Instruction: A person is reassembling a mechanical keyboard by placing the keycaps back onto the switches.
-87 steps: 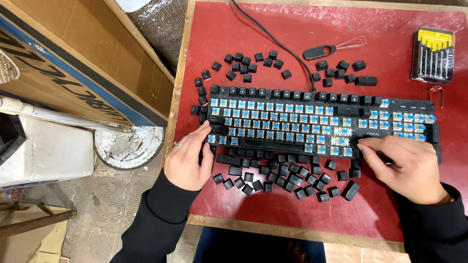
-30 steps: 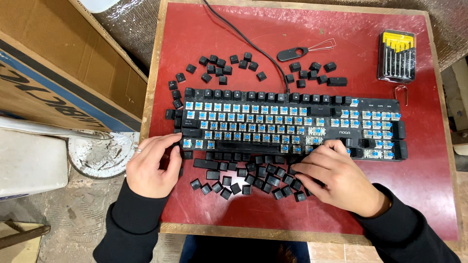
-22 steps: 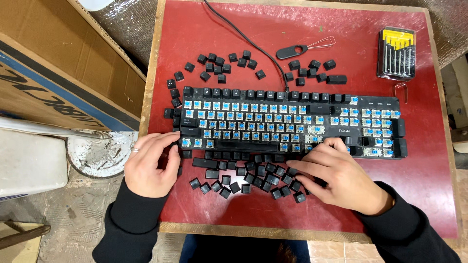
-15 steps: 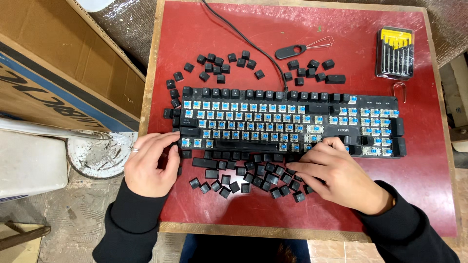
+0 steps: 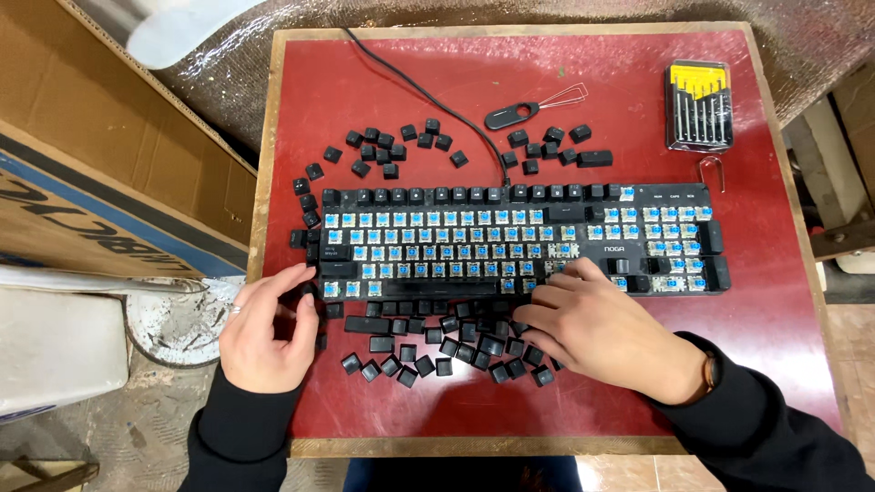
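Note:
A black keyboard (image 5: 510,241) with most caps off and blue switches showing lies across the red table (image 5: 547,64). Loose black keycaps (image 5: 428,351) lie in a pile along its near edge. My left hand (image 5: 264,333) rests at the keyboard's near left corner, fingertips touching the caps there, fingers apart. My right hand (image 5: 597,328) lies over the right end of the pile, with its fingertips on the loose caps and the keyboard's near edge. I see nothing gripped in either hand.
More keycaps (image 5: 387,150) lie beyond the keyboard, left and right of its cable (image 5: 419,91). A wire keycap puller (image 5: 533,107), a yellow-and-black screwdriver set (image 5: 697,105) and a small wire tool (image 5: 711,173) sit at the back right. A cardboard box (image 5: 100,164) stands left of the table.
My right hand has come from the keyboard's right end to the keycap pile in the middle. Over the last second it crept slightly left. My left hand stayed at the left corner.

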